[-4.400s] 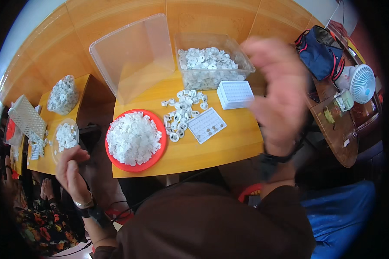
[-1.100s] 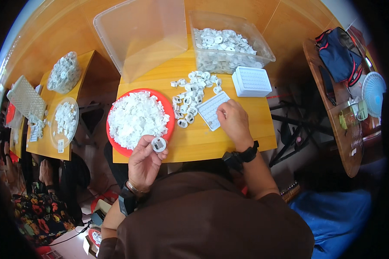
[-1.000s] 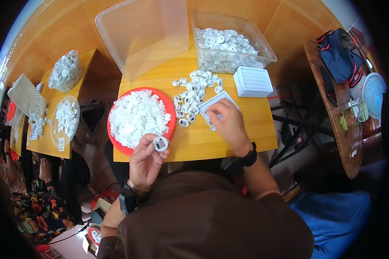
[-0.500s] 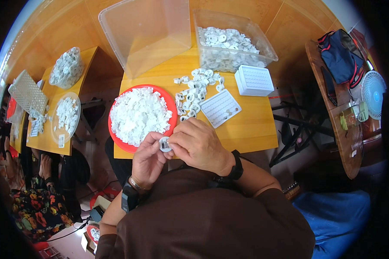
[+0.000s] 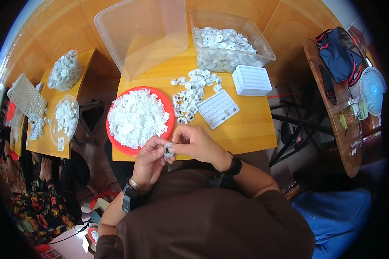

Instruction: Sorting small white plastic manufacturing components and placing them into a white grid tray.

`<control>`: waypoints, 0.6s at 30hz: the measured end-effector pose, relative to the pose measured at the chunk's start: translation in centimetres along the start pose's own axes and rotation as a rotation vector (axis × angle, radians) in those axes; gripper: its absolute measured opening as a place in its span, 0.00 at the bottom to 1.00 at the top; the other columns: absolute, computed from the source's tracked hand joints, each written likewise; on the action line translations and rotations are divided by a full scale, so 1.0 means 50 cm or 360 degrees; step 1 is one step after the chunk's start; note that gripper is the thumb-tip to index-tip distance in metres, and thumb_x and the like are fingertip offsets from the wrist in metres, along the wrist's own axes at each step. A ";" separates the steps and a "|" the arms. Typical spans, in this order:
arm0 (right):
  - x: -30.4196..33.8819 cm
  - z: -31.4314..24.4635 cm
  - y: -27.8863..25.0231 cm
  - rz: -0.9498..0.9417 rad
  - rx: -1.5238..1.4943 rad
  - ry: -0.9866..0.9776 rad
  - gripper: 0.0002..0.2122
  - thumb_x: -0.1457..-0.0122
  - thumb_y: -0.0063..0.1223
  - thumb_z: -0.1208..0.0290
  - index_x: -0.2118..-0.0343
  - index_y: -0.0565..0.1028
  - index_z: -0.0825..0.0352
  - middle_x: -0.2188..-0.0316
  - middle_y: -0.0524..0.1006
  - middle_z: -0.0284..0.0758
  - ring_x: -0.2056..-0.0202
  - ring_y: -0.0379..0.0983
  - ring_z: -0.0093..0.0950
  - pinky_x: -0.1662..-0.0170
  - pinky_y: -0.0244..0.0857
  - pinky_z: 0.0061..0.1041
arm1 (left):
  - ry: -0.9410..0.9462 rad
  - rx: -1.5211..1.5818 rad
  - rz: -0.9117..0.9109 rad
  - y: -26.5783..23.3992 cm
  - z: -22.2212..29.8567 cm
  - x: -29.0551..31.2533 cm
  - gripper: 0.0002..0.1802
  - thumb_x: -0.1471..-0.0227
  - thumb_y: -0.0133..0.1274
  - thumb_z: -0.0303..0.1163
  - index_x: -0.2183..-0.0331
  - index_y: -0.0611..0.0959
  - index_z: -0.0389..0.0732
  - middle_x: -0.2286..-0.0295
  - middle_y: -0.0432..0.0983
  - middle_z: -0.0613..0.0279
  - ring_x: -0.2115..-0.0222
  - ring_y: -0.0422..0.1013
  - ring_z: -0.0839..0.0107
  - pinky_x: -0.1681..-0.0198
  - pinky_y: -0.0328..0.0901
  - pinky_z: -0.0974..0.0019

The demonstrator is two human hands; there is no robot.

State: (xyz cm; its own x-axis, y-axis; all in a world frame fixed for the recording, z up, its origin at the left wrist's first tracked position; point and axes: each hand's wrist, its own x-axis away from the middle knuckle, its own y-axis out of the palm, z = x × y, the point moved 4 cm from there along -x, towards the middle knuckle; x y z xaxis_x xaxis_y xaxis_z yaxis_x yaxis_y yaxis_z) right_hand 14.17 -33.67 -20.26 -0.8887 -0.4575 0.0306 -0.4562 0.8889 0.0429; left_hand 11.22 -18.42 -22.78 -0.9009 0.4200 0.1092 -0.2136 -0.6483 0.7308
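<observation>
My left hand (image 5: 149,160) pinches a small round white plastic part (image 5: 167,153) with a dark slot in its middle. My right hand (image 5: 197,144) is closed at the same part, its thumb pressed against the face; whether it also holds a smaller piece is hidden. Both hands are at the table's near edge. Just beyond them, a red round tray (image 5: 171,125) carries a heap of small white plastic pieces (image 5: 138,117). To its right lie several loose round white parts (image 5: 193,93), beside a flat white tray (image 5: 219,108) with rows of cells, a few of them holding dark bits.
A stack of white trays (image 5: 252,80) stands at the right of the table (image 5: 250,129). Behind are a clear bin (image 5: 229,60) full of white parts and an upright clear plastic sheet or lid (image 5: 145,39). Another person's hands (image 5: 45,169) rest at the left table.
My right hand has shifted its grip, the thumb now pressing on the part's face. The part has tilted in my left fingers. The whole view has shifted slightly.
</observation>
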 end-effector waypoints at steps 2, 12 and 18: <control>-0.001 0.030 0.005 -0.0140 -0.0417 0.0106 0.07 0.47 0.60 0.77 0.73 0.71 0.68 0.75 0.75 0.29 0.71 0.71 0.14 0.68 0.65 0.16 | -0.0034 -0.0049 0.0016 -0.006 -0.005 0.006 0.11 0.43 0.50 0.31 0.61 0.73 0.34 0.70 0.75 0.57 0.70 0.73 0.70 0.65 0.68 0.69; 0.000 -0.021 -0.135 0.0571 0.0732 -0.0216 0.05 0.45 0.55 0.73 0.73 0.75 0.69 0.75 0.75 0.35 0.73 0.73 0.26 0.68 0.65 0.24 | 0.0102 0.0100 0.0164 -0.036 0.017 0.013 0.12 0.43 0.50 0.34 0.62 0.71 0.36 0.69 0.75 0.51 0.73 0.73 0.67 0.69 0.69 0.70; 0.049 -0.025 -0.277 0.1107 0.1374 -0.0049 0.04 0.50 0.57 0.73 0.72 0.78 0.67 0.73 0.76 0.38 0.70 0.73 0.36 0.66 0.66 0.32 | 0.0096 0.0134 0.0216 -0.040 0.019 0.023 0.11 0.41 0.47 0.35 0.62 0.71 0.36 0.70 0.75 0.53 0.74 0.72 0.68 0.70 0.67 0.71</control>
State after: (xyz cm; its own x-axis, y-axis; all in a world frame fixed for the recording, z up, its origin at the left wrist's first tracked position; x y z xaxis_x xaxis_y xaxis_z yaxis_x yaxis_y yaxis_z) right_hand 18.34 -47.14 -19.55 -0.9590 0.1378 -0.2475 0.2738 0.6756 -0.6845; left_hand 10.98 -16.03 -23.50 -0.9409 0.2915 0.1722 -0.0581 -0.6401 0.7661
